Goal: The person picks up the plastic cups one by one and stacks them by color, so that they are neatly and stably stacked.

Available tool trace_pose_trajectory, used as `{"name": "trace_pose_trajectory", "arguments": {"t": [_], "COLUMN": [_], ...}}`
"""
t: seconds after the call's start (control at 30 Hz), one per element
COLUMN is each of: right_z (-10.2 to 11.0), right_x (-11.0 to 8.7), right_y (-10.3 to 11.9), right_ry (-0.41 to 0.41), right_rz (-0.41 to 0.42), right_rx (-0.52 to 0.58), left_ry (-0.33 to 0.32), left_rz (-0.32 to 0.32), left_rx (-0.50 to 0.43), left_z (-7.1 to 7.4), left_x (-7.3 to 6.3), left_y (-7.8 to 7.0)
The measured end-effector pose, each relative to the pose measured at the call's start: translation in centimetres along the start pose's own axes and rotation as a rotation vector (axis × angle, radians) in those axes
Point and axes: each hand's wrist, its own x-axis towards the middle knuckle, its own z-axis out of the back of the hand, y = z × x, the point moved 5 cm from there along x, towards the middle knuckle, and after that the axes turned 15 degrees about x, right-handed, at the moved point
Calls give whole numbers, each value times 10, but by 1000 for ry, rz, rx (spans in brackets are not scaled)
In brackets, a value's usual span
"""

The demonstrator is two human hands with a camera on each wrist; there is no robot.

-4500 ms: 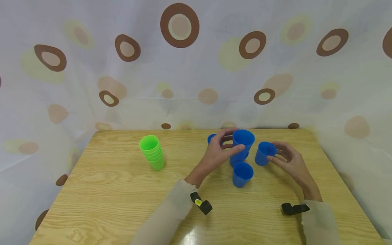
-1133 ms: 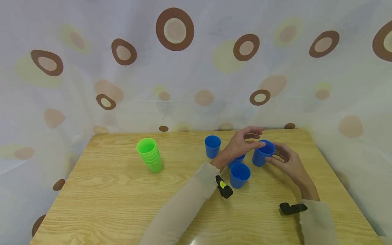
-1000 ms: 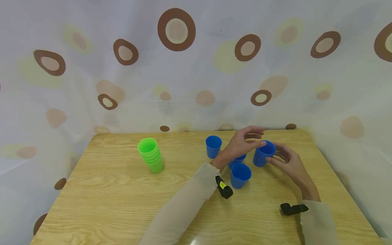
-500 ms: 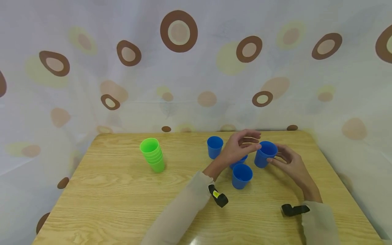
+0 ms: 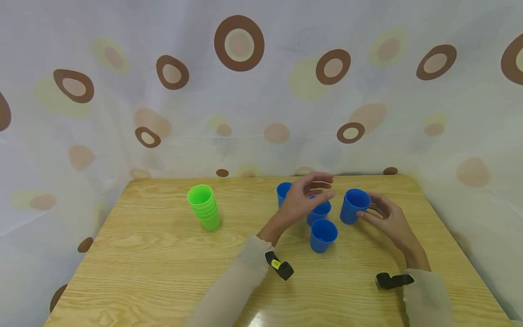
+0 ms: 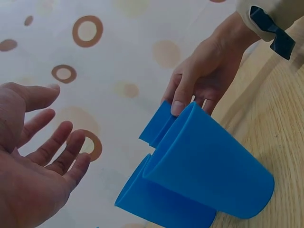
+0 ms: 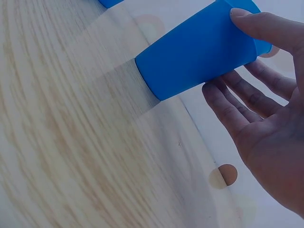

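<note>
My left hand (image 5: 302,198) backed off empty, fingers loose — nested blue cups (image 5: 351,210), pinched in my right hand (image 5: 389,219), look settled.

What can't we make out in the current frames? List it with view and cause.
Head: right side of the back blue cup, covered by the left hand.
Head: lower part of the middle blue cup, partly behind the front blue cup.
Head: finger ends of the right hand, behind the stacked blue cups.
Head: any print on the yellow tag, too small.
</note>
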Motion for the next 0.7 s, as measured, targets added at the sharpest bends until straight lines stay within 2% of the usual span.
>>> {"name": "trace_pose_trajectory", "arguments": {"t": [0.23,0.47,0.7], "right_z": [-2,-6,-7], "right_x": [0,3,2], "right_y": [-1,0,3], "right_ry": [2,17,20], "right_rz": [2,16,4], "right_rx": [3,41,48], "left_ry": [-44,-120,-196], "left_rz": [-17,-18,-48], "left_rx": [-10,62,57], "left_z": [17,39,58], "left_x": [-12,-24,-34], "left_y": [1,0,9]}}
